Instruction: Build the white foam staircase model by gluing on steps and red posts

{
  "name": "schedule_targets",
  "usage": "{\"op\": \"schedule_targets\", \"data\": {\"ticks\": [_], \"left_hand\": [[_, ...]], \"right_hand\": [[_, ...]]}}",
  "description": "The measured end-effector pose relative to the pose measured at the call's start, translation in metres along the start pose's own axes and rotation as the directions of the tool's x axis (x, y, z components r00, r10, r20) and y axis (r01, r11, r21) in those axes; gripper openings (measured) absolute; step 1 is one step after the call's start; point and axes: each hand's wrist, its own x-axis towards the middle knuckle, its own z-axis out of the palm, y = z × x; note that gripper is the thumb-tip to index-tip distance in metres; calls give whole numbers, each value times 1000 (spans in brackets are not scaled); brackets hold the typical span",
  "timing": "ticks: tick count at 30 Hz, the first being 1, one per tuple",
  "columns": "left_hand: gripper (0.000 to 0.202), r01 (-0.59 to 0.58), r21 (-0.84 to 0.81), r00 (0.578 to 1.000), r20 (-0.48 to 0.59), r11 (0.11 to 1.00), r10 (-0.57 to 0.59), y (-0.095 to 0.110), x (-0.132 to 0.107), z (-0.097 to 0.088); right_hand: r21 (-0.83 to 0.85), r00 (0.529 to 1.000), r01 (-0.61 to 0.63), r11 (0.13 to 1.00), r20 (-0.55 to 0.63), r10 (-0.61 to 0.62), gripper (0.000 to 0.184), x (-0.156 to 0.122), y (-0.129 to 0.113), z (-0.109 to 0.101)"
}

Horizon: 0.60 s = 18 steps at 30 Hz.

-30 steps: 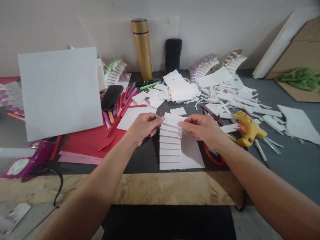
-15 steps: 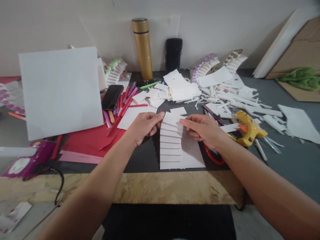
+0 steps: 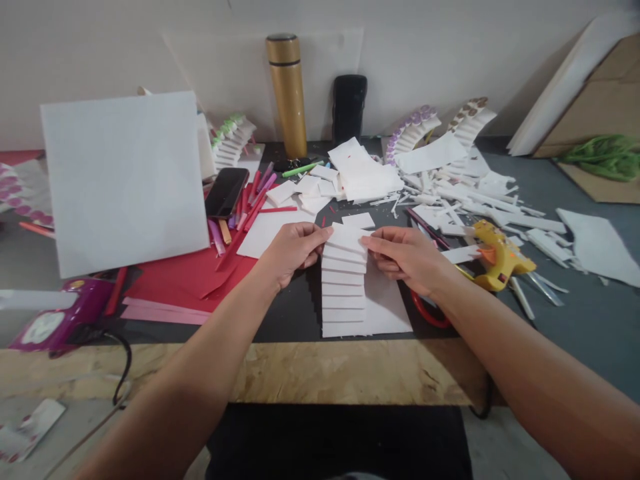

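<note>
A white foam-board staircase model [image 3: 344, 287] made of several stacked steps lies on a white base sheet [image 3: 387, 308] on the dark mat. My left hand [image 3: 293, 250] pinches the left end of the topmost step [image 3: 346, 236]. My right hand [image 3: 405, 257] presses fingertips against that step's right end, fingers curled. Both hands sit at the far end of the staircase.
A yellow glue gun [image 3: 497, 257] lies right of my right hand, red scissors handles [image 3: 425, 313] under my wrist. White foam scraps [image 3: 465, 193], a large white board [image 3: 123, 180], a phone [image 3: 227, 193], red paper [image 3: 185, 277], a gold flask [image 3: 287, 93] and finished staircases [image 3: 413, 130] surround the mat.
Both hands stay on the top step; the view has shifted slightly, and my fingers have settled a little tighter on the step's ends.
</note>
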Motion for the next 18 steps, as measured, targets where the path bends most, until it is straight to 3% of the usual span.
{"op": "schedule_targets", "data": {"ticks": [7, 18], "left_hand": [[33, -29, 3, 999, 31, 1000, 29, -1, 0, -3], [21, 49, -58, 998, 27, 997, -48, 4, -5, -6]], "right_hand": [[12, 1000, -6, 1000, -15, 6, 46, -2, -2, 1], [48, 999, -31, 998, 39, 29, 39, -3, -5, -7]]}}
